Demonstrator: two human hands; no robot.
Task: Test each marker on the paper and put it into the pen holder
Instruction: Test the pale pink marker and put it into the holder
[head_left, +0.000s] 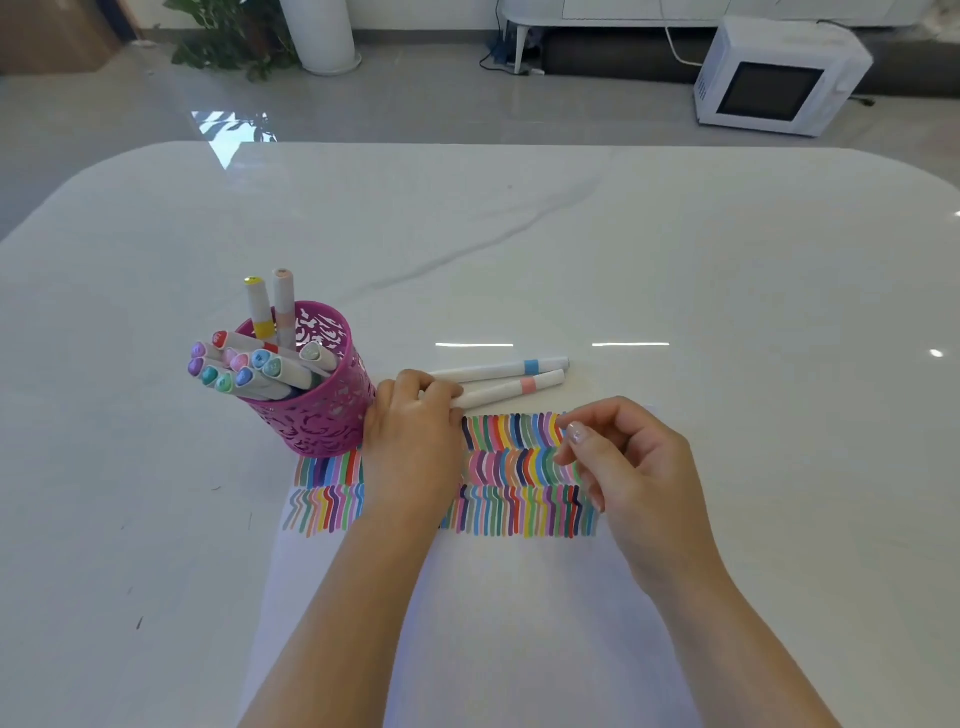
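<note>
Head view, one moment.

- Bench: white glossy marble-look bench fills the view. A white paper sheet lies at 6 o'clock, its far half covered by three rows of short multicoloured marker strokes.
- Holder: magenta perforated metal pen holder stands upright at 9 o'clock from the strokes, its base on the far left corner of the paper sheet. It holds a bundle of white capped markers: most lean toward 9 o'clock, and two stand nearly upright at the back.
- Loose markers: white pink-banded marker and white blue-banded marker lie side by side on the bench just past the far edge of the paper sheet, coloured bands toward 3 o'clock. The blue-banded one is the farther.
- Left hand: palm down, just beside the pen holder at its 3 o'clock. Fingers curl over the left end of the pink-banded marker and grip it. The end of the blue-banded marker runs in behind the knuckles; contact there cannot be told.
- Right hand: over the right end of the strokes, fingers loosely curled, thumb near forefinger, nothing visible between them.
- Background: white microwave oven on the floor at 1 o'clock
</note>
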